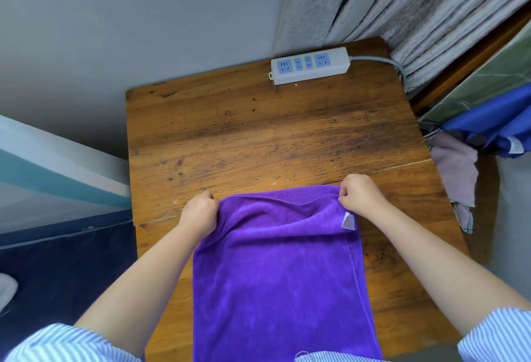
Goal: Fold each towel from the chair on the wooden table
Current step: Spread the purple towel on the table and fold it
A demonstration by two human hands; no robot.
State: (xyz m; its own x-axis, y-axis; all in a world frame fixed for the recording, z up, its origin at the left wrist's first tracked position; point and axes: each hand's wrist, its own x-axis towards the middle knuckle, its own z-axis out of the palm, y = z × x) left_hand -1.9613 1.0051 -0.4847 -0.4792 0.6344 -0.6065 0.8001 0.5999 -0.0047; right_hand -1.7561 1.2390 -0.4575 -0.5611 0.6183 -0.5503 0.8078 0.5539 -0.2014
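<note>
Now, left to right across the head view:
Left hand (201, 212): closed, pinching the far left corner of the purple towel (275, 269), about 9 o'clock from the bench's middle.
Towel: spread down the near half of the wooden bench (258, 137), running toward 6 o'clock and over the near edge; its far hem is doubled, one layer over another.
Label (348, 220): small white tag near the towel's far right corner.
Right hand (360, 193): closed, gripping the far right corner of the towel.
Power strip (310, 65): white, at 12 o'clock on the bench, well apart from the towel.
Other cloths: a pink cloth (457, 172) and a blue cloth (494, 120) at 3 o'clock, off the bench's right edge.
</note>
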